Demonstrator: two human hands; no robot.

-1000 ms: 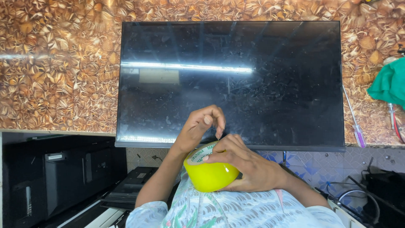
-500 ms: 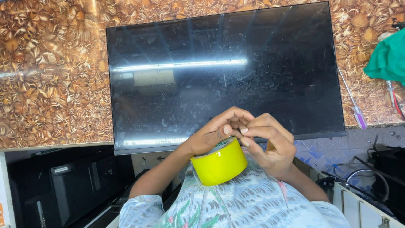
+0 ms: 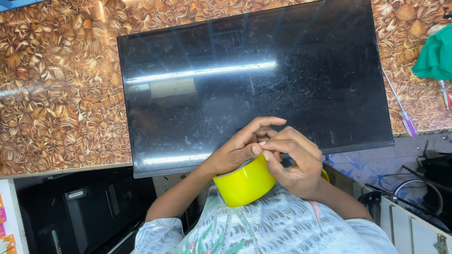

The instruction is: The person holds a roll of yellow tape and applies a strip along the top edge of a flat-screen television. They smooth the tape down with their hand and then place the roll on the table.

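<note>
Head view: one yellow tape roll [image 3: 245, 182] sits just above the person's chest, below the near edge of the flat screen [image 3: 254, 84]. Since a second ago the roll has turned from flat-face to side-on and both hands have closed over its top rim. Left hand [image 3: 238, 150] grasps the roll; right hand [image 3: 296, 162] pinches at the rim, probably the tape end, though it is hidden. One screen, one screwdriver [image 3: 400, 110], one green cloth [image 3: 435, 56], all on the patterned worktop [image 3: 61, 94].
</note>
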